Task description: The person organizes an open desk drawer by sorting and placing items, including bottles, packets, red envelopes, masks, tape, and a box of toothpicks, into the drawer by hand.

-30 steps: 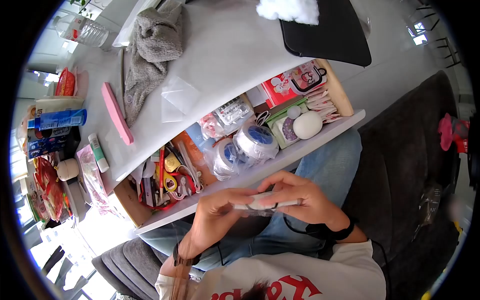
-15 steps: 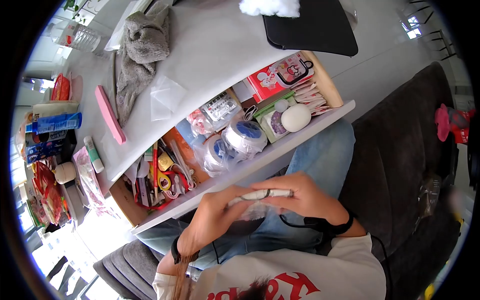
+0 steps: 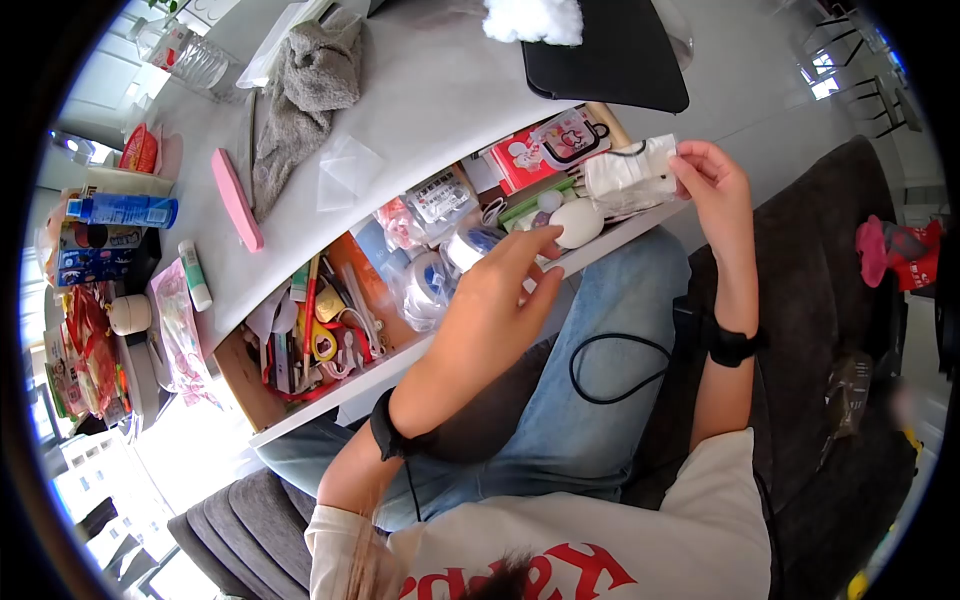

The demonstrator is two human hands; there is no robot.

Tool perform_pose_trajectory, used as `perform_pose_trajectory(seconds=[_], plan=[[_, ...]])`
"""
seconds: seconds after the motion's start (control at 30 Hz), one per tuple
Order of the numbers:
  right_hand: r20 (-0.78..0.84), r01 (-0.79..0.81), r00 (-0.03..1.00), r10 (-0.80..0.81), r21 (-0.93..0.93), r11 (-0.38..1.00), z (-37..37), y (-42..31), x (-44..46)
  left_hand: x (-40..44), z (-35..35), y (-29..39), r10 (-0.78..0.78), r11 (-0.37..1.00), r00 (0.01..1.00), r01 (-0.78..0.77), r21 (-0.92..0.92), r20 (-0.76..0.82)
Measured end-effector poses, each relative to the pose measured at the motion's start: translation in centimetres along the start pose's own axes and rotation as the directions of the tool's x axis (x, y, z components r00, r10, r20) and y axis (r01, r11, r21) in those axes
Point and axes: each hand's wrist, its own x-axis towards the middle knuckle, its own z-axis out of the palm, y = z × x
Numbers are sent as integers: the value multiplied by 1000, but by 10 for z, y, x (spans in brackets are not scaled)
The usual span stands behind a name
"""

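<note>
Between its thumb and fingers my right hand (image 3: 718, 185) pinches the edge of a white folded bundle in clear plastic (image 3: 632, 178), with a dark band near its top. The bundle hangs over the right end of the open drawer (image 3: 345, 402). My left hand (image 3: 505, 285) reaches over the drawer's front, fingers apart and nothing in them. Its fingertips are beside a smooth white egg-shaped thing (image 3: 578, 222); whether they touch it I cannot tell. Plastic-wrapped white round containers (image 3: 428, 288) lie partly behind that hand. A red packet (image 3: 517, 163) sits at the drawer's back.
In the drawer's left part are yellow-handled scissors (image 3: 322, 342), pens and a white cable. On the table lie a grey cloth (image 3: 312, 85), a pink bar (image 3: 237, 200), a clear plastic sheet (image 3: 346, 172) and a black board (image 3: 610, 65) with white fluff (image 3: 535, 18). A black cord (image 3: 612, 400) loops over my leg.
Both hands were together over my lap around the white bundle. My right hand has carried it up and right over the drawer; my left has let go and moved up to the drawer's contents.
</note>
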Motion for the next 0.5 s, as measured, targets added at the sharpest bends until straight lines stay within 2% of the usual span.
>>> perform_pose_trajectory(seconds=[0.1, 0.2, 0.3, 0.43, 0.5], plan=[[-102, -4, 995, -16, -196, 981, 6, 15, 1, -9, -4, -7, -30, 999, 999, 30, 25, 17], [-69, 185, 972, -224, -363, 913, 12, 4, -3, -19, -12, -15, -52, 998, 999, 51, 38, 5], [110, 459, 884, -455, -392, 797, 0, -16, 8, -27, -21, -17, -51, 997, 999, 52, 58, -20], [382, 519, 846, -372, -430, 738, 7, -28, 28, -34, -22, -27, 10, 997, 998, -5, 81, -61], [399, 460, 867, -300, -405, 790, 16, -19, 34, -36, -22, -27, -9, 997, 999, 12, 71, -44]])
